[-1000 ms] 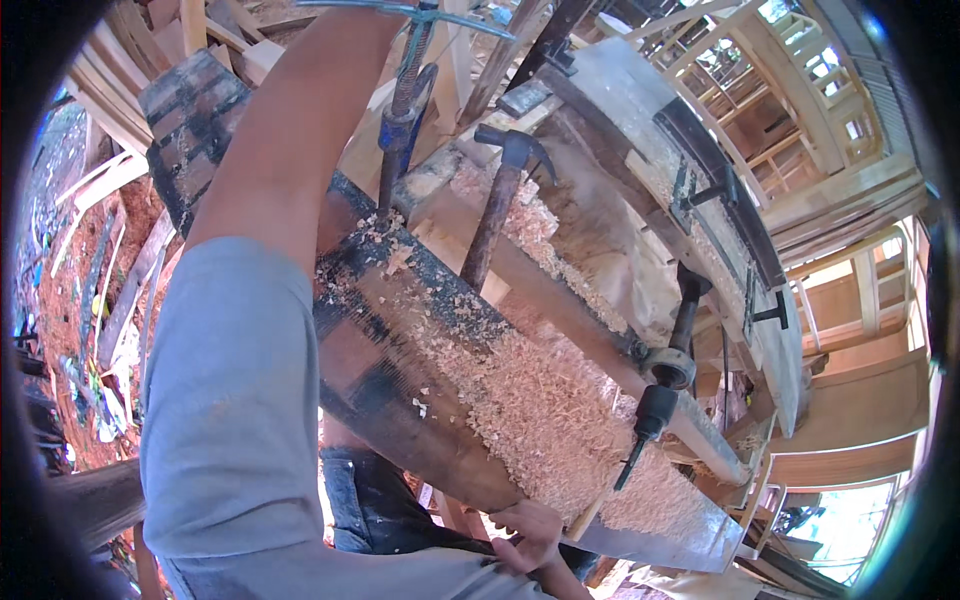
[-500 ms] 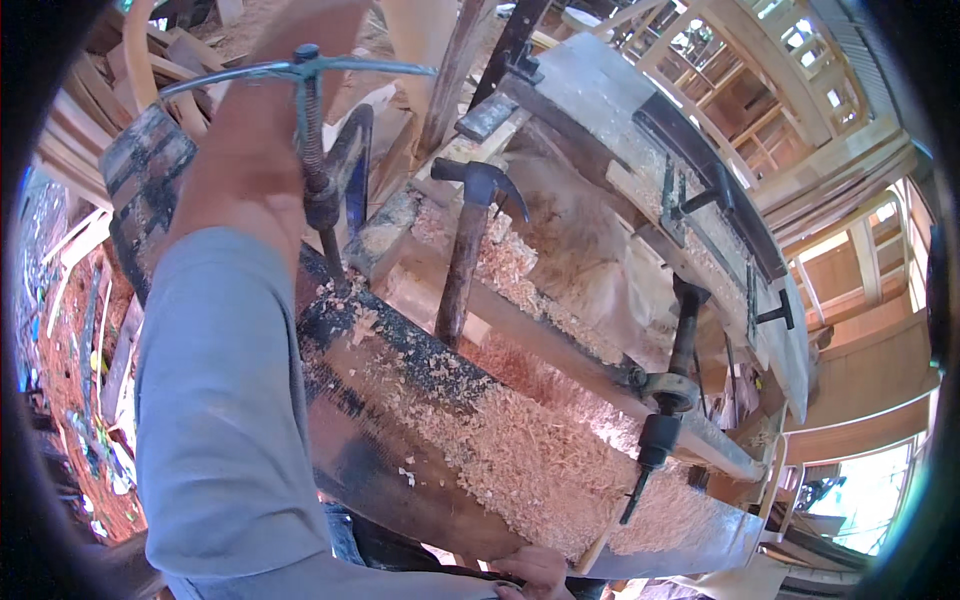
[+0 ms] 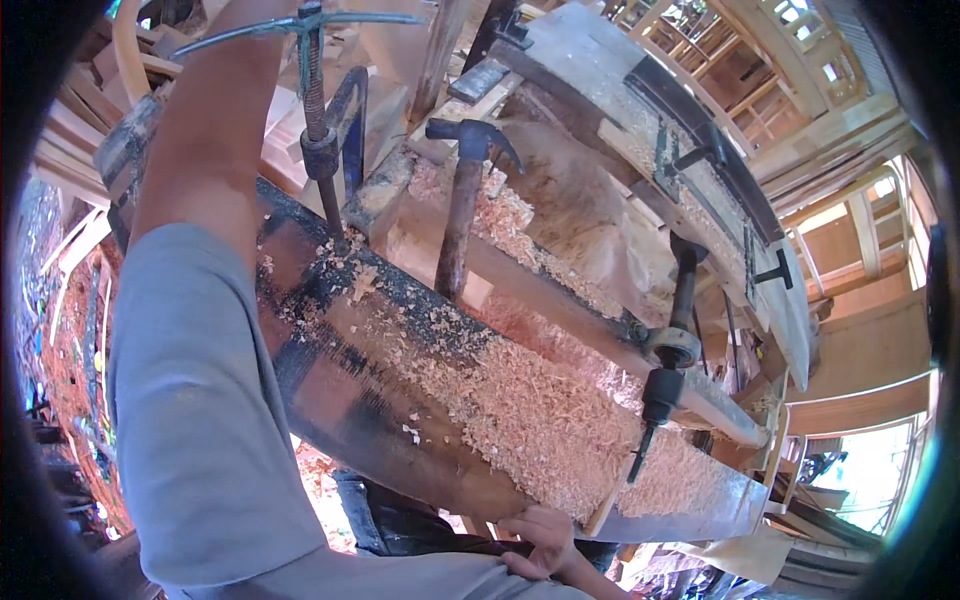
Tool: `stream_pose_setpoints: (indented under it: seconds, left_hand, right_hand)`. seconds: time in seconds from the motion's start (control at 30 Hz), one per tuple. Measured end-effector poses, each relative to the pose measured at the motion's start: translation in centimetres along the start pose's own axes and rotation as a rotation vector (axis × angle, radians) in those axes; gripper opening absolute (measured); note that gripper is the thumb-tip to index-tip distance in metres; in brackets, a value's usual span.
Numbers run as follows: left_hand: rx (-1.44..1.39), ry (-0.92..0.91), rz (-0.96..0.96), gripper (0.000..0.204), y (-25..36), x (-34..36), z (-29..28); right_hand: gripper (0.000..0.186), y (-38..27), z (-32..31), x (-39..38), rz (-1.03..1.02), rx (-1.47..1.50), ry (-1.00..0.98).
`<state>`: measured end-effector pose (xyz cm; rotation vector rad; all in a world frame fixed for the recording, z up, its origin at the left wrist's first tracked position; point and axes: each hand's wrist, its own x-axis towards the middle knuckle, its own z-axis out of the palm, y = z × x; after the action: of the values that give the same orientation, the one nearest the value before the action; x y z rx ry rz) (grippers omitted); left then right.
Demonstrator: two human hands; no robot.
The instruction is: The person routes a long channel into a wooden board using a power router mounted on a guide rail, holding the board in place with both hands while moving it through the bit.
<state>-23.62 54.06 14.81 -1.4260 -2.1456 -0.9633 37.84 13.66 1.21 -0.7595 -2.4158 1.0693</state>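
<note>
My left arm (image 3: 205, 400), in a grey sleeve, reaches up along the left side; its hand lies beyond the top edge. My right hand (image 3: 545, 538) is at the lower middle, its fingers curled over the near edge of a long dark plank (image 3: 400, 470). Pale wood shavings (image 3: 540, 420) cover much of the plank. A claw hammer (image 3: 462, 200) stands with its head up behind it. A screw clamp (image 3: 322, 155) with a bent metal cross handle rises beside my left forearm. Another dark clamp (image 3: 664, 390) stands to the right.
Near my right hand a slim wooden stick (image 3: 607, 505) leans at the plank's edge. A curved pale board (image 3: 590, 60) with T-handled clamps (image 3: 775, 272) arches across the back. Stacked wood (image 3: 85, 135) lies at the left, and wooden frames (image 3: 850, 260) stand at the right.
My left forearm has swung left, uncovering more of the plank and clamp. The plank and tools sit slightly higher in view. My right hand stays at the plank's edge, more of it showing.
</note>
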Motion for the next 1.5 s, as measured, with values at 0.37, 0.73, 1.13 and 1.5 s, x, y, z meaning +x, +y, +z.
stream_pose_setpoints:
  seconds: [0.37,0.73,1.13,1.5]
  left_hand:
    - [0.004,-0.034,-0.067,0.07,-6.2,-8.5,-2.5]
    - [-0.012,-0.029,-0.24,0.07,-9.0,-25.6,-9.4]
    - [-0.264,0.177,-0.397,0.057,-3.3,-50.5,-32.6]
    - [0.025,0.2,-0.16,0.079,16.2,-65.1,-36.8]
  right_hand:
    - [0.037,0.5,0.5,-1.3,-0.006,-0.046,0.042]
    - [0.03,-0.2,0.6,-0.8,-0.03,0.003,0.086]
    - [0.027,-0.2,0.1,-1.4,-0.087,0.099,0.074]
    - [0.013,-0.5,0.9,-1.6,-0.065,0.043,0.157]
